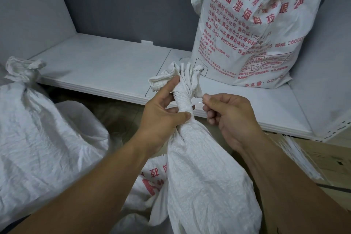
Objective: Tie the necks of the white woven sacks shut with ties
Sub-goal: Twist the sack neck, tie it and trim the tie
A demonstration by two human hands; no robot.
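Just before the flat white shelf (114, 70), the left hand (163, 114) curled its fingers (170, 85) round the bunched neck of the soft, probably limp white woven sack (199, 157), the sensible hold, while the right hand (228, 118) pinched the thin, likely slippery clear tie (185, 108).

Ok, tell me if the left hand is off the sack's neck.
No, the left hand is curled round the sack's neck.

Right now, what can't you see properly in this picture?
Head view:
- Tie, pinched by the right hand: thin and clear, far side behind the neck; knotted or not, cannot tell.
- Left hand: most fingers hidden behind the neck it grips.
- What fills the sack: hidden by its cloth.
- Printed sack: top cut off by the upper edge.
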